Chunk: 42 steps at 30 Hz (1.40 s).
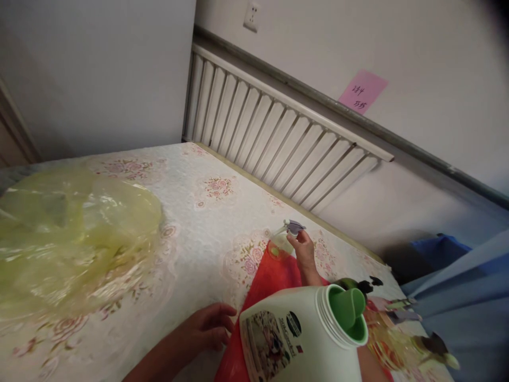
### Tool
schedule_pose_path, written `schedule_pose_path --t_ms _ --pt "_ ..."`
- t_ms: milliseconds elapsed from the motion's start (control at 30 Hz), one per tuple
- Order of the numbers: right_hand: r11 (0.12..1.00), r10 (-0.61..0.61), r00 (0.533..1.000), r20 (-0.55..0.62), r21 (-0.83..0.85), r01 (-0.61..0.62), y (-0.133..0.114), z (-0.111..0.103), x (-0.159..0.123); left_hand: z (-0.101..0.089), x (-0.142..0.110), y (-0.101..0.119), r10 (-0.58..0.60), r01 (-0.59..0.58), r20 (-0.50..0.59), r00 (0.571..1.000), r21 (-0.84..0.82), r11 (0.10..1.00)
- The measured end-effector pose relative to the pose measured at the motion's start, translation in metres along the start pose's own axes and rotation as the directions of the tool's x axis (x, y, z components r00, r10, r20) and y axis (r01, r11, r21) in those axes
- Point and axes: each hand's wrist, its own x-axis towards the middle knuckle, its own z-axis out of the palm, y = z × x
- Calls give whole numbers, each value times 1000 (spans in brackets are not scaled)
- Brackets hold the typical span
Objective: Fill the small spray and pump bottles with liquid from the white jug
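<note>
A: What surrounds the scene on the flower-patterned desk [199,228]?

B: A crumpled yellow plastic bag [75,233] sprawls across the left side, a pale radiator [274,127] lines the wall behind, and blue cloth [469,297] hangs at far right. In the foreground a large white jug [306,331] stands in the way, hiding part of the right arm.

A: And the hands?

B: Apart. The right hand [303,249] reaches beyond the jug, its fingers pinching a gray-and-white piece [295,227] at the far end of a red sheet [250,305]. The left hand [212,324] is unladen, fingers loosely curled, thumb parted, beside the sheet's left edge; contact is unclear.

A: The containers?

B: A green scoop [347,309] sits in the jug's wide mouth; its depths are hidden.
</note>
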Motion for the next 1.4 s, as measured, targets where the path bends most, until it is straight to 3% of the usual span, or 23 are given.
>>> schedule_pose_path --t_ms 700,1100,1267,1400 --pt "1000 9 999 45 -25 -8 -1 3 -3 -4 4 -5 11 -10 48 999 -24 1000" --pt "999 47 998 47 -10 -46 -4 -2 -10 3 0 1 7 -6 12 1000 -59 998" --pt "998 60 996 60 0 -60 -10 -10 -16 6 -3 8 -8 7 -12 1000 -46 999" --pt "996 88 996 -14 -17 -89 -15 -26 -31 7 -5 14 -12 12 -11 1000 -16 1000"
